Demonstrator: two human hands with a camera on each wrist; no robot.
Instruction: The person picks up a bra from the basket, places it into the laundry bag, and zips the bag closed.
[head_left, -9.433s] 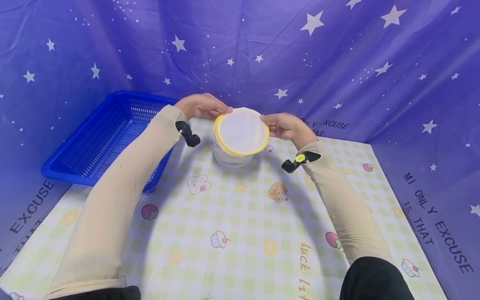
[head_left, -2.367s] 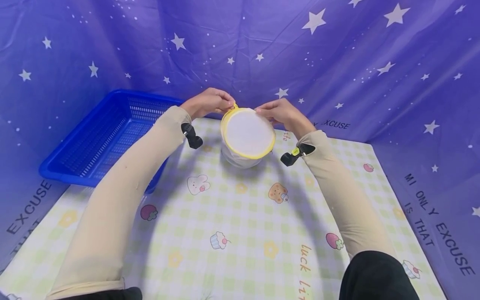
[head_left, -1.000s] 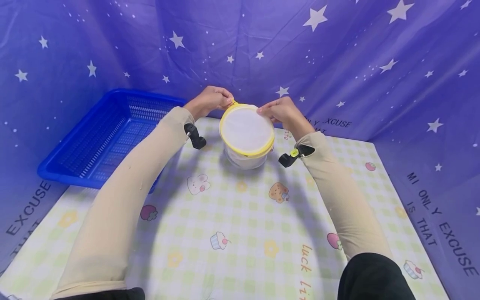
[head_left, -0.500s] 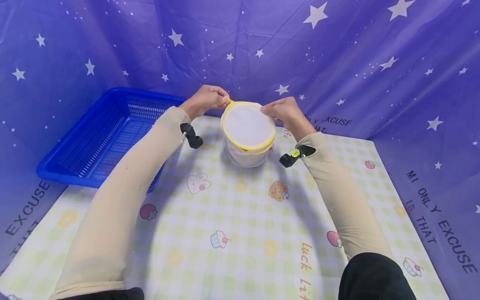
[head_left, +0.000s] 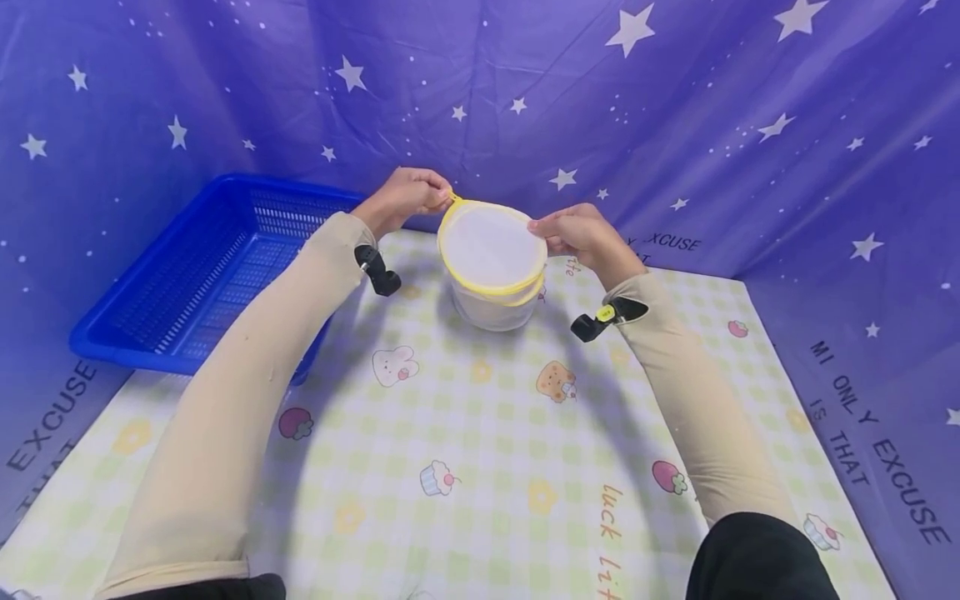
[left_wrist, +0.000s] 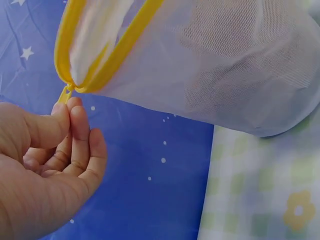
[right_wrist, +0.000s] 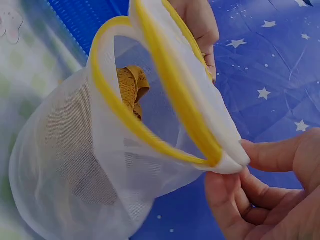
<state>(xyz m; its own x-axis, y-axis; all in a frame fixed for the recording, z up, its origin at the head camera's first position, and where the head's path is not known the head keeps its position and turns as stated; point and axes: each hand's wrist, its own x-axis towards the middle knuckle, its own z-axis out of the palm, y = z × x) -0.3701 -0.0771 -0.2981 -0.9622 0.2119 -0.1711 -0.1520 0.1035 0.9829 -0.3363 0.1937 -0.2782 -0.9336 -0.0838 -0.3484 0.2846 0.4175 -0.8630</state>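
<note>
A round white mesh laundry bag (head_left: 495,312) with a yellow zip (head_left: 501,293) around its top stands on the table. Its white lid (head_left: 493,246) is partly unzipped, and a gap shows along the near side. My left hand (head_left: 408,198) pinches the small yellow zip pull (left_wrist: 65,95) at the bag's far left. On the opposite side my right hand (head_left: 581,237) pinches the white fabric edge (right_wrist: 232,157) where lid and body join. Through the gap in the right wrist view, a brownish-yellow textured strip (right_wrist: 132,87) lies inside the bag; the rest of it is hidden by mesh.
A blue plastic basket (head_left: 135,362) with slotted walls stands at the left, partly behind my left forearm. The table has a green-and-white checked cloth (head_left: 480,517) with printed cartoons. A purple curtain (head_left: 420,92) with stars hangs close behind the bag.
Earlier both hands held the bag's rim; later my left hand took the zip pull. Over the last second it drew the pull slightly left, while my right hand shifted right along the rim.
</note>
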